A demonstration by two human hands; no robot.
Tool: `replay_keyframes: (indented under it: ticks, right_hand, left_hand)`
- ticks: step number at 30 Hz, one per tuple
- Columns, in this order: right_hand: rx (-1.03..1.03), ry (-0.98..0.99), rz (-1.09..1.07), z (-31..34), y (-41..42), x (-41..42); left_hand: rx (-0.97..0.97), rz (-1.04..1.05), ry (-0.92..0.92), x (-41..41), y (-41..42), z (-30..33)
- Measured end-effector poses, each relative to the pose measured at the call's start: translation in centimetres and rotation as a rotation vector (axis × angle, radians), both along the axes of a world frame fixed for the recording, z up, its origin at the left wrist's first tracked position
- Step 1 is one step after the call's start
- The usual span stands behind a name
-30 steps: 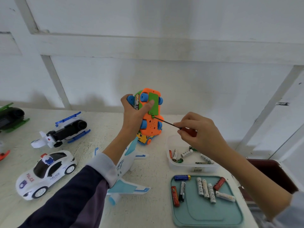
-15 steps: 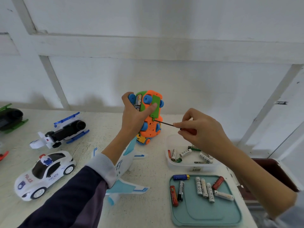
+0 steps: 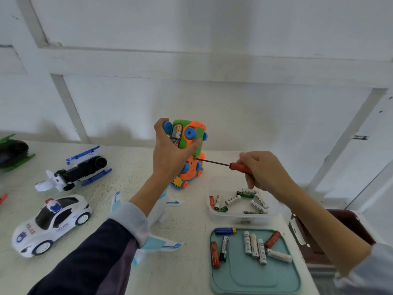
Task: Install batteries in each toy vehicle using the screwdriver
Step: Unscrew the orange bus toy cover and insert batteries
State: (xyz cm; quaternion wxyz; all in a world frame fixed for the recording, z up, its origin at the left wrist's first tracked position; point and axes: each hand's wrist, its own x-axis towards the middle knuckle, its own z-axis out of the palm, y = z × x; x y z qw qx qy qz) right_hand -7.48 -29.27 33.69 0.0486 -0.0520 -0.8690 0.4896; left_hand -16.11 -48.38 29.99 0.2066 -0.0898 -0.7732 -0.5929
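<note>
Since a moment ago my right hand has slid back along the red-handled screwdriver, so more of the red handle now shows, and my fingers are curled tight around its end. The thin dark shaft runs leftward, and its tip touches the underside of the orange and green plastic toy car with blue wheels, just below the green battery cover. My left hand grips that car on end above the white table, fingers wrapped round its far side, thumb pressing the green cover. Whether the car's lower end rests on the table I cannot tell. Right of the car and nearer to me sits a clear plastic tub of loose batteries, and nearer still a teal tray holding more batteries. Left of the car lie a black and white toy helicopter with blue skids and a white police car; a white and blue toy plane lies partly beneath my left forearm.
</note>
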Motion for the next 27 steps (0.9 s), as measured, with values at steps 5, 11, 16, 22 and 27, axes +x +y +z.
replay_keyframes:
  ticks: [5, 11, 16, 22, 27]
  right_hand:
    - [-0.162, 0.135, 0.083, 0.2, 1.5, 0.5]
    - [-0.151, 0.011, 0.165, 0.5, 2.7, 0.6]
    - [0.042, 0.135, 0.217, -0.1, 3.7, 0.8]
    - [0.234, 0.166, 0.259, -0.9, 3.6, 0.9]
    - [0.272, 0.152, 0.291, -0.8, 3.1, 1.0]
  left_hand:
    - [-0.023, 0.037, 0.017, 0.4, 0.8, -0.3]
    - [-0.032, 0.078, 0.013, 1.3, 1.7, -0.5]
    - [0.000, 0.097, 0.022, 1.9, 2.2, -0.5]
    - [0.027, 0.118, 0.025, 2.6, 2.5, -0.4]
    - [0.015, 0.126, 0.036, 2.9, 2.1, -0.2]
